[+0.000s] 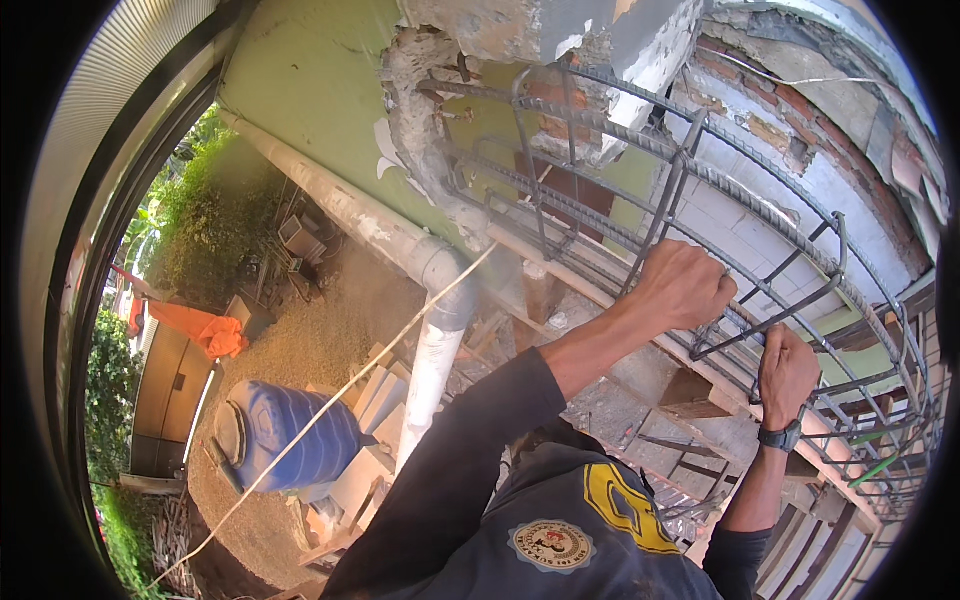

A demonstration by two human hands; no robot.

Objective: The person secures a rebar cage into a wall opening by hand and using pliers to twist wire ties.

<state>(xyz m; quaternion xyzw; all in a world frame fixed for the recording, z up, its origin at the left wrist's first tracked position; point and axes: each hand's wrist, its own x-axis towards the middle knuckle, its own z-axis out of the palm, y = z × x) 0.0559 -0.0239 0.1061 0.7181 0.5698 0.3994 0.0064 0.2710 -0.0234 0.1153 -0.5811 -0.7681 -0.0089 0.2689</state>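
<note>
A long rebar cage (655, 215) of ribbed steel bars and square stirrups runs from the broken wall end toward the lower right. My left hand (685, 287) is closed in a fist over its bars, near one of the stirrups. My right hand (787, 372), with a dark watch (780, 436) on the wrist, grips the cage a little further right and nearer to me. Its fingers curl round the steel at a stirrup. Whether either fist also holds something small, such as wire, is hidden. Below the cage lies a long wooden board (590, 285).
A thick grey-white pipe (345, 200) bends downward along the green wall (310, 70). A thin cord (330, 405) crosses the left side. Far below are a blue barrel (290, 435), a sand heap (290, 350) and an orange cloth (205, 328). Broken brickwork (790, 125) rises behind the cage.
</note>
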